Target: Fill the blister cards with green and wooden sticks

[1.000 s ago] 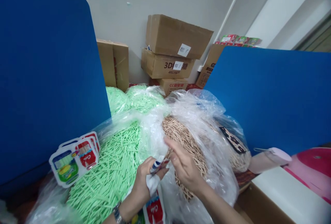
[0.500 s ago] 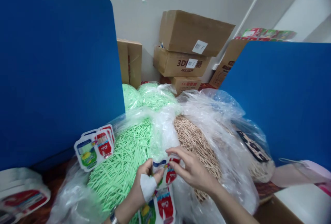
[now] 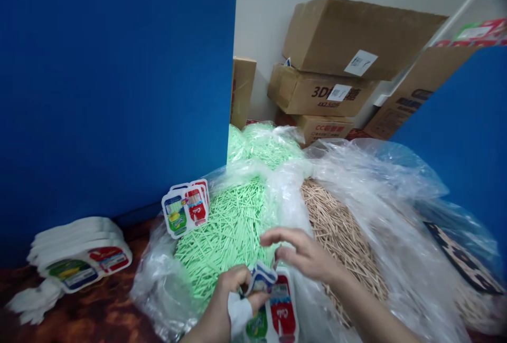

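My left hand (image 3: 224,298), with a white wrap or tissue around the thumb base, pinches a small printed candy packet (image 3: 262,278) that looks bent. Just above and right of it, my right hand (image 3: 303,253) has its fingers apart and curved, holding nothing visible. Below the hands lies another printed packet (image 3: 283,308) with a red cola side and a green side, partly covered by my left hand. Thin green sticks (image 3: 225,224) fill an opened plastic bag beyond my left hand. Brown sticks (image 3: 340,227) lie in the bag to the right. Several cola-and-lemon packets (image 3: 185,209) rest on the green sticks' left edge.
A stack of white-edged printed packets (image 3: 85,253) stands at the left, beside a crumpled white tissue (image 3: 37,298). Blue partitions (image 3: 119,89) flank both sides. Cardboard boxes (image 3: 344,39) are piled against the wall. Clear plastic sheeting (image 3: 400,227) spreads over the right side.
The view has turned left, so the scene sits further right. My right hand has come off the packet and its fingers have spread; my left hand keeps hold, and the packet now looks bent.
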The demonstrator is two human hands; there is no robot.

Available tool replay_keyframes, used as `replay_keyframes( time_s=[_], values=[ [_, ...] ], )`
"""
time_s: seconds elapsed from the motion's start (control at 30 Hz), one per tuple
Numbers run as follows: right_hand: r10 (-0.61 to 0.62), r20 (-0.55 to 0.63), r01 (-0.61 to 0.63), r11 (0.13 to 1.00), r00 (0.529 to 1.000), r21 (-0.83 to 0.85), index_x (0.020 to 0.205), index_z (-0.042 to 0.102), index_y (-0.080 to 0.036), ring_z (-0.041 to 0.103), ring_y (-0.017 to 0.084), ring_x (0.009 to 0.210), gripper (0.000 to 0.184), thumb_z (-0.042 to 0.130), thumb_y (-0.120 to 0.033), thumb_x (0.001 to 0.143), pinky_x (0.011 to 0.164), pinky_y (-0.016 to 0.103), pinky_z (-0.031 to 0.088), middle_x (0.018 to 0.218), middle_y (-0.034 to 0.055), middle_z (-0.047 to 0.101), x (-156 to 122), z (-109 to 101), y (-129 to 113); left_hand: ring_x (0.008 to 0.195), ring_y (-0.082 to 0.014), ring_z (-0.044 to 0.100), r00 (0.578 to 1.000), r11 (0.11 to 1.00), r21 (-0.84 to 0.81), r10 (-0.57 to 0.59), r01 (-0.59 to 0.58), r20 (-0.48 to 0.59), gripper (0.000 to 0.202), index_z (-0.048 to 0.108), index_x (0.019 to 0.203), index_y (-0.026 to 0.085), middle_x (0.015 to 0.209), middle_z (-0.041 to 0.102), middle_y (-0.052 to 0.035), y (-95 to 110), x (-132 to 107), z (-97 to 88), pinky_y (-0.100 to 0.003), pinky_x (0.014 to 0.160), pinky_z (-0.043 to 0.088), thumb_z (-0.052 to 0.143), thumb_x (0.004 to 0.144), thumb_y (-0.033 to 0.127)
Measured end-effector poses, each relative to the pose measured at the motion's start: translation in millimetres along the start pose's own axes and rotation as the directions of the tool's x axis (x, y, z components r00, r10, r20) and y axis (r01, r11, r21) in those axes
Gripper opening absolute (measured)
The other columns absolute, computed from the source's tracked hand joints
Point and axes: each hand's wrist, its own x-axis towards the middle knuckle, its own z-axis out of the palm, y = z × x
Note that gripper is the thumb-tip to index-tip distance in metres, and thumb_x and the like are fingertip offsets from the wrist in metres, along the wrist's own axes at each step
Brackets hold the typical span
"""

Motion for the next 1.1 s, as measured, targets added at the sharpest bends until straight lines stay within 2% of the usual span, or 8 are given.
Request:
replay_keyframes(
  time_s=[0.07,0.1,0.17,0.2,0.37,0.63,0.9,1.1],
  values=[
    [0.017,-0.084,-0.024,0.996,0.996,-0.081,0.115,0.057,-0.024,0.062,0.017,0.091,0.03,0.032,-0.028,0.098,0.074,0.032,0.05,0.101,0.0055,0.066,19,2,21,0.057,-0.0135,0.049,0.995,0.995,0.007,0.1,-0.1,0.027,0.031,0.044,0.052,0.019,0.058,0.05,0.0028,-8,-6,1.3,-0.023,0.055,0.037,0.072,0.065,0.016],
    [0.002,-0.038,-0.012,0.968,0.999,-0.252,0.113,0.059,-0.022,0.061,0.018,0.093,0.025,0.041,-0.028,0.096,0.077,0.032,0.049,0.102,0.0066,0.066,31,7,32,0.056,-0.0138,0.049,0.988,0.988,0.021,0.15,-0.151,0.035,0.033,0.044,0.051,0.019,0.056,0.051,0.0027,-12,-8,2.4,-0.023,0.054,0.037,0.074,0.064,0.019],
    [-0.012,0.207,0.145,0.754,0.978,-0.641,0.103,0.062,-0.019,0.059,0.02,0.09,0.019,0.05,-0.027,0.092,0.076,0.033,0.047,0.095,0.0085,0.065,52,24,49,0.053,-0.014,0.05,0.975,0.974,0.056,0.22,-0.222,0.033,0.035,0.046,0.05,0.019,0.053,0.053,0.0023,-20,-12,4.3,-0.024,0.051,0.036,0.076,0.064,0.027],
    [-0.01,0.276,0.203,0.702,0.961,-0.682,0.096,0.064,-0.018,0.058,0.021,0.088,0.013,0.054,-0.023,0.089,0.074,0.033,0.046,0.091,0.0089,0.064,62,35,55,0.052,-0.014,0.049,0.971,0.968,0.074,0.239,-0.24,0.025,0.035,0.047,0.051,0.019,0.052,0.053,0.0021,-23,-13,4.7,-0.024,0.05,0.035,0.076,0.065,0.032],
    [-0.04,0.453,0.39,0.579,0.891,-0.716,0.078,0.063,-0.015,0.051,0.024,0.088,0.015,0.051,-0.01,0.086,0.076,0.039,0.041,0.085,0.011,0.061,88,73,60,0.05,-0.0146,0.048,0.972,0.966,0.11,0.235,-0.232,-0.009,0.039,0.05,0.05,0.02,0.05,0.052,0.0016,-32,-17,2.1,-0.026,0.048,0.033,0.073,0.066,0.048],
    [-0.085,0.591,0.522,0.581,0.802,-0.625,0.082,0.061,-0.015,0.049,0.022,0.087,0.018,0.045,-0.012,0.089,0.077,0.037,0.037,0.086,0.01,0.061,95,74,71,0.05,-0.0138,0.046,0.982,0.981,0.048,0.19,-0.19,0.013,0.031,0.053,0.051,0.02,0.052,0.052,0.0015,-29,-17,-3.7,-0.025,0.048,0.033,0.073,0.067,0.038],
    [-0.029,0.328,0.194,0.854,0.944,-0.482,0.083,0.055,-0.015,0.054,0.021,0.085,0.01,0.046,-0.013,0.086,0.081,0.038,0.04,0.083,0.0098,0.061,88,59,73,0.05,-0.0127,0.046,0.988,0.988,0.011,0.155,-0.155,-0.001,0.026,0.053,0.05,0.018,0.054,0.049,0.0025,-26,-15,-6.3,-0.023,0.048,0.032,0.072,0.066,0.026],
    [0.149,-0.059,-0.148,0.989,0.987,0.026,0.087,0.051,-0.019,0.061,0.014,0.068,0.039,0.021,-0.041,0.099,0.066,0.03,0.048,0.074,0.0023,0.061,79,43,58,0.053,-0.0127,0.045,0.994,0.997,0.011,0.082,-0.081,-0.071,0.017,0.057,0.056,0.017,0.056,0.046,0.0029,-32,-5,-7.9,-0.022,0.049,0.034,0.069,0.068,0.022]
  ],
)
